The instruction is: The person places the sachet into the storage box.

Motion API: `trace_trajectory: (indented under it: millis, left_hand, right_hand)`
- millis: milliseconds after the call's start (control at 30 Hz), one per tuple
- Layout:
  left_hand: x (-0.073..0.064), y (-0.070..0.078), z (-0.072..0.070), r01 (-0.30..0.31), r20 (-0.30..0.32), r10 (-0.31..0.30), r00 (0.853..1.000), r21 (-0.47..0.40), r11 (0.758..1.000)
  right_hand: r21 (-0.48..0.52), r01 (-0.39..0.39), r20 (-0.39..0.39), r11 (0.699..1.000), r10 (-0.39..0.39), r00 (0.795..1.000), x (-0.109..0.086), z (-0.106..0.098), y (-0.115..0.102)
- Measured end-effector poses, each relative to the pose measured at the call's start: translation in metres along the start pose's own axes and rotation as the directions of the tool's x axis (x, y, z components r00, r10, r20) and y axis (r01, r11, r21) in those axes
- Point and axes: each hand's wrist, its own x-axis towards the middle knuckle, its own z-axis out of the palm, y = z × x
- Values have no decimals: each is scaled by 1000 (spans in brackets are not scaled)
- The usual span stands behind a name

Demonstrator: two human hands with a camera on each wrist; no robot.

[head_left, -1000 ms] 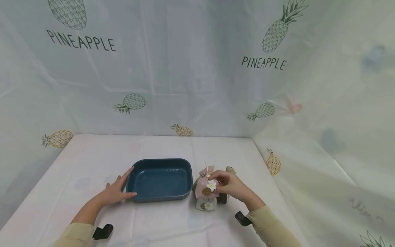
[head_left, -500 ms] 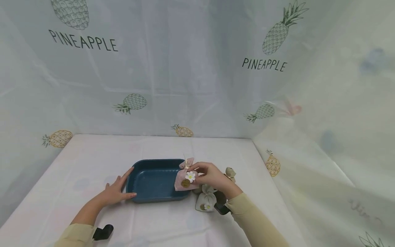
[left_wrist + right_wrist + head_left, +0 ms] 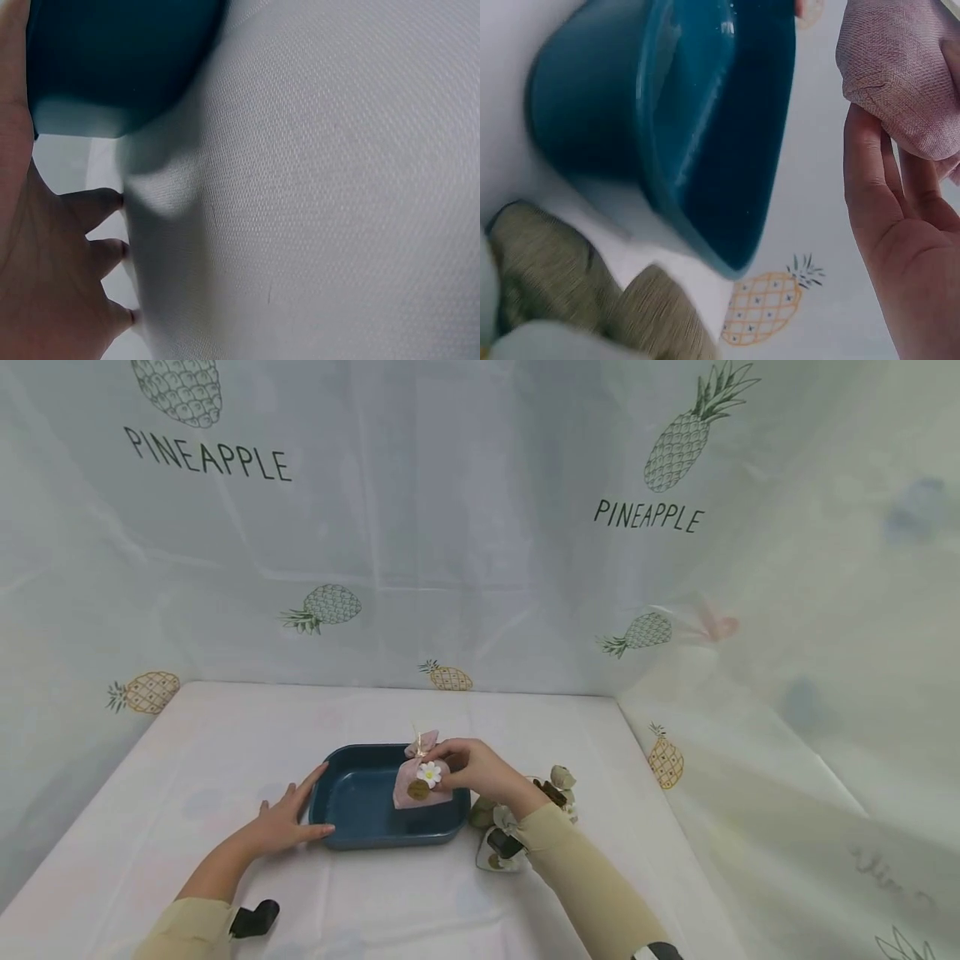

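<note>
- Above the blue rectangular dish (image 3: 360,806), a pink drawstring pouch (image 3: 409,781) is pinched by the right hand (image 3: 476,768).
- At its left end, the dish is touched by the left hand (image 3: 281,824), fingers spread.

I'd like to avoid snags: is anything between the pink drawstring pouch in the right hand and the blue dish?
Nothing visible: the right wrist view shows open space between the pink drawstring pouch and the blue dish. The other pouches sit beside the dish's right side.
</note>
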Motion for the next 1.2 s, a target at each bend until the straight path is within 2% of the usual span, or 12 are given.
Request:
trace_trajectory:
  millis: [267, 433, 667, 1200]
  left_hand:
    - [-1, 0, 0, 5, -3, -5, 1000, -9, 1000]
    - [0, -1, -1, 2, -2, -2, 1000, -1, 1000]
    - [2, -3, -1, -1, -3, 1, 1000, -3, 1000]
    - [1, -3, -3, -2, 8, 3, 1000, -31, 1000]
  right_hand:
    - [5, -14, 49, 1000, 14, 999, 32, 11, -1]
    - [-10, -7, 60, 1000, 8, 998, 50, 20, 3]
    - [18, -4, 76, 1000, 3, 997, 72, 28, 7]
    - [32, -33, -28, 999, 34, 999, 105, 52, 11]
